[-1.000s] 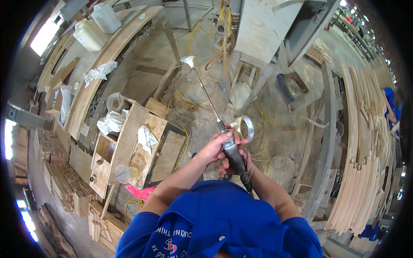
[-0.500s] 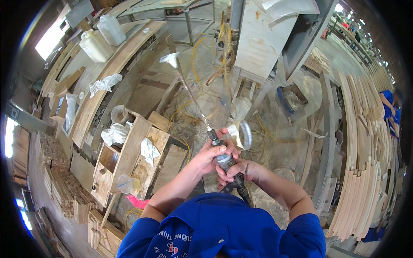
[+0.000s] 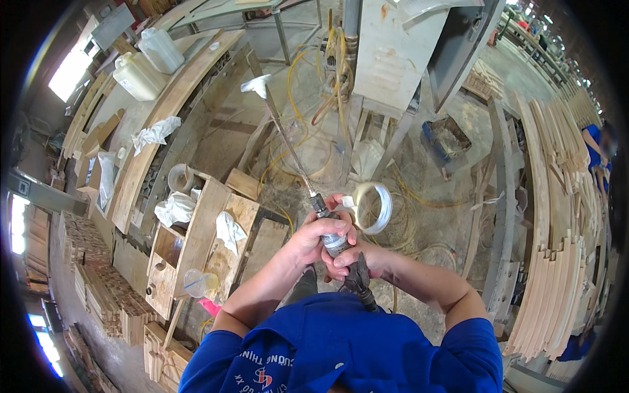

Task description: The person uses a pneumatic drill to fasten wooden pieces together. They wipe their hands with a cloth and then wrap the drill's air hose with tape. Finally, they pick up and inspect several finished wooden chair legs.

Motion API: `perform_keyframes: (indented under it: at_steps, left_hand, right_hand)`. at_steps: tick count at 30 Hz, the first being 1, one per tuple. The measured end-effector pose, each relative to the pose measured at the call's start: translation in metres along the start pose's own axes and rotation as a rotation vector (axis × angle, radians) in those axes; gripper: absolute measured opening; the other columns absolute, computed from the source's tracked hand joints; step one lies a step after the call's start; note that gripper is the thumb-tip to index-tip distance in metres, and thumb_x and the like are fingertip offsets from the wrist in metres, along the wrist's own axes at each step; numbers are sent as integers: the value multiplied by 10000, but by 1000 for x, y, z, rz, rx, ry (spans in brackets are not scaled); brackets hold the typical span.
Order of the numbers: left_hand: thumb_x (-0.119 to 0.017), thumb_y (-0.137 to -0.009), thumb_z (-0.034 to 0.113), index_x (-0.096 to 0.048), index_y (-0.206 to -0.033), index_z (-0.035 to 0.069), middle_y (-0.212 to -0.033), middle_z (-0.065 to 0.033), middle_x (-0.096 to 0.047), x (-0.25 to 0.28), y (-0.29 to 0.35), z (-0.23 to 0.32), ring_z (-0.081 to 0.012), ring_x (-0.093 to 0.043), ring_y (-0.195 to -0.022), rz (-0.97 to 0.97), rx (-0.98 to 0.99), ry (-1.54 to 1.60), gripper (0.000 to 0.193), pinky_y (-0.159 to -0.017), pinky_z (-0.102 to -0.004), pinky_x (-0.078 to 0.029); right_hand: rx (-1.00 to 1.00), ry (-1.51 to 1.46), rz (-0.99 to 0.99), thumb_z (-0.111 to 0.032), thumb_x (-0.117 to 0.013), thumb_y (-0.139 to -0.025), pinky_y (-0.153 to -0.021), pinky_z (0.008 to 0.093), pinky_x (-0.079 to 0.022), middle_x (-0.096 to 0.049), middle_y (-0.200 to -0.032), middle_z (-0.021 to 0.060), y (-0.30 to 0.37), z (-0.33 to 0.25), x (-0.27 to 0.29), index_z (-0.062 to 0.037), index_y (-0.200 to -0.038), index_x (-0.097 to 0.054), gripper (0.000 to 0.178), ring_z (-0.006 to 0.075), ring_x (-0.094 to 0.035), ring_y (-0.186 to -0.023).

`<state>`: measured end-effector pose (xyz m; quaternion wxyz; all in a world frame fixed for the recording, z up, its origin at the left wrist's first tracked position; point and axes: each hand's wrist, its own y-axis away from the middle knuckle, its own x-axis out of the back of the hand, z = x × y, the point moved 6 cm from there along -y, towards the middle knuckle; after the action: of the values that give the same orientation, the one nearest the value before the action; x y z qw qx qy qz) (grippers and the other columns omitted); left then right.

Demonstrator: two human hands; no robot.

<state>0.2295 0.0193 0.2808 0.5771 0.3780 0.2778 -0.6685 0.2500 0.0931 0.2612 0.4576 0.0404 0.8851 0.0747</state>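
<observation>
Both of my hands are closed around a drill [image 3: 335, 243] held in front of my body. My left hand [image 3: 313, 238] wraps the front of its body, just behind the dark chuck. Behind it, my right hand [image 3: 357, 259] grips the rear part, and the dark back end points down toward my shirt. From the chuck a long thin rod [image 3: 292, 152] reaches away and to the left, with a white flared piece [image 3: 256, 85] at its tip. Beside the fingers at the chuck is a roll of tape [image 3: 384, 208], with a pale strip by the fingertips; what supports it cannot be made out.
To the left stands a wooden cabinet [image 3: 208, 219] with white rags [image 3: 229, 232] and a plastic cup [image 3: 196, 283]. Two jugs [image 3: 139, 76] sit on a bench. Ahead are a metal cabinet [image 3: 390, 62] and yellow hoses [image 3: 293, 85]. Wood strips [image 3: 547, 281] are stacked right, near another person [image 3: 595, 147].
The drill and both hands have shifted slightly left. The tape roll has swung to the right and now shows more of its open ring. My grip looks the same.
</observation>
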Motion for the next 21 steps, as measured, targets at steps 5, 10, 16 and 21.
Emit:
perform_keyframes:
  at_steps: [5,10,16,21]
  left_hand:
    - [-603,-748,77,-326,-1174,29,-684,-81,-502,-12,5,1,-219,-572,-652,81,42,-94,510,-629,-325,-459]
    - [-597,-743,91,-308,-1171,5,-682,-77,-501,-9,9,0,-220,-569,-634,175,37,-82,524,-615,-332,-458]
    - [-593,-734,92,-361,-1122,26,-668,-72,-503,-8,17,2,-220,-571,-606,226,69,-146,458,-600,-328,-462]
    - [-592,-730,82,-376,-1077,33,-674,-78,-518,-12,21,4,-213,-575,-590,265,121,-198,412,-577,-321,-466]
  right_hand:
    - [-48,108,158,-241,-654,-723,-752,376,-492,-479,-580,18,8,3,1,-58,-768,-500,243,131,-509,-579]
    - [-79,-100,192,-182,-626,-787,-701,384,-507,-501,-616,41,8,15,2,-45,-825,-504,187,158,-530,-592]
    - [-77,-105,108,-164,-596,-816,-626,326,-479,-531,-635,59,5,20,-2,-46,-808,-514,144,158,-536,-598]
    - [-45,-81,65,-170,-581,-821,-583,288,-432,-532,-636,56,3,19,-12,-55,-751,-513,151,151,-528,-618]
